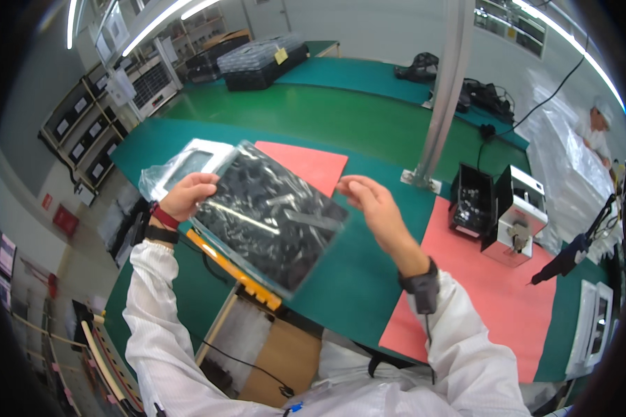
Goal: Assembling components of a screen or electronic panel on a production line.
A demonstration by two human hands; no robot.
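A dark rectangular panel (271, 215) in shiny clear plastic wrap hangs tilted over the table's near edge. My left hand (186, 196) is closed on its upper left edge, thumb on top. Just beyond the panel's right corner is my right hand (372, 205), its fingers drawn together in a pinch; what they hold, if anything, is too small to make out. Behind the panel, a white frame (196, 163) in clear plastic lies partly covered on the table. A pink mat (313, 163) shows past the panel's far edge.
On the right pink mat (431, 306) stand a black bin (469, 198) of small parts and a white-and-black box (518, 222). A metal post (444, 104) rises from the green table (348, 292). An electric screwdriver (563, 258) hangs at right. A yellow-orange strip (233, 267) lies below the panel.
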